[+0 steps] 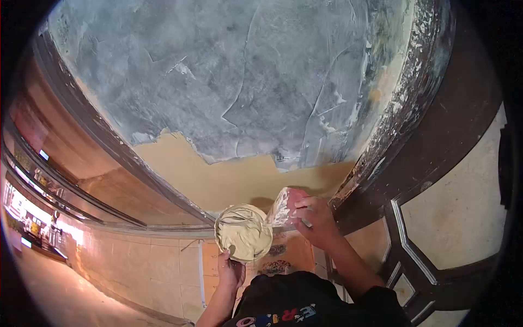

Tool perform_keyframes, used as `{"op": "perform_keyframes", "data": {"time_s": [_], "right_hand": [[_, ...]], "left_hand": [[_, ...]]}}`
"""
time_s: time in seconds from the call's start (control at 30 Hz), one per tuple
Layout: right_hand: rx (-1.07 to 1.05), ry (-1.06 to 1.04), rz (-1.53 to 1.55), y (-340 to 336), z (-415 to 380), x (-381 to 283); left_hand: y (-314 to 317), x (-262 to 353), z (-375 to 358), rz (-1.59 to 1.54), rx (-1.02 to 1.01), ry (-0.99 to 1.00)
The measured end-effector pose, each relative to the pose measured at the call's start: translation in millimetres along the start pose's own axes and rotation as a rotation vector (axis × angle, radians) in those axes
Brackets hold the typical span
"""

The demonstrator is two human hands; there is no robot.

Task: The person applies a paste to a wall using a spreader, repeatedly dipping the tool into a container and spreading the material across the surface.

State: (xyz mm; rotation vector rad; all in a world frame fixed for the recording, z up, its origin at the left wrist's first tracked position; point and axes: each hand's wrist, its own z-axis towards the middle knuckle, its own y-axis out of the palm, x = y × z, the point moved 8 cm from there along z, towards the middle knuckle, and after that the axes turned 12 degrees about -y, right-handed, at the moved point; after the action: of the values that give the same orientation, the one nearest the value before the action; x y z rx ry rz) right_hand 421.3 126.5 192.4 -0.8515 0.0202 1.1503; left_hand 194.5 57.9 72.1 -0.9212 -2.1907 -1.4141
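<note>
My left hand (231,271) holds a round bowl (218,233) from below, its thumb up against the near rim. Creamy, pale putty (246,235) fills the bowl, with ridges and a darker streak across its top. In my right hand (318,222) is a pinkish-red putty spreader (284,206), its face smeared with white putty. The spreader's left edge is right at the bowl's right rim. Behind both hands stands a wall coated in mottled blue-grey plaster (218,82), with an uneven tan strip (229,182) along its bottom.
Dark wooden trim (403,125), spattered white, borders the wall on the right; another dark frame (103,125) runs down the left. A panelled dark-and-cream door (425,256) stands at lower right. Below the bowl lies an orange printed sheet (215,272). Tiled flooring (136,267) extends left.
</note>
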Motion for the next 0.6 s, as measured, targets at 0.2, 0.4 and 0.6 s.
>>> {"op": "perform_keyframes", "data": {"time_s": [0.2,0.4,0.6], "right_hand": [[-0.112,0.021,-0.247,1,23,-13],[-0.176,0.007,-0.308,12,57,-39],[-0.213,-0.01,-0.401,39,85,-73]], "left_hand": [[1,12,0,0.026,-0.045,0.035],[-2,26,0,0.021,-0.124,0.061],[-16,37,1,0.102,-0.084,0.074]]}}
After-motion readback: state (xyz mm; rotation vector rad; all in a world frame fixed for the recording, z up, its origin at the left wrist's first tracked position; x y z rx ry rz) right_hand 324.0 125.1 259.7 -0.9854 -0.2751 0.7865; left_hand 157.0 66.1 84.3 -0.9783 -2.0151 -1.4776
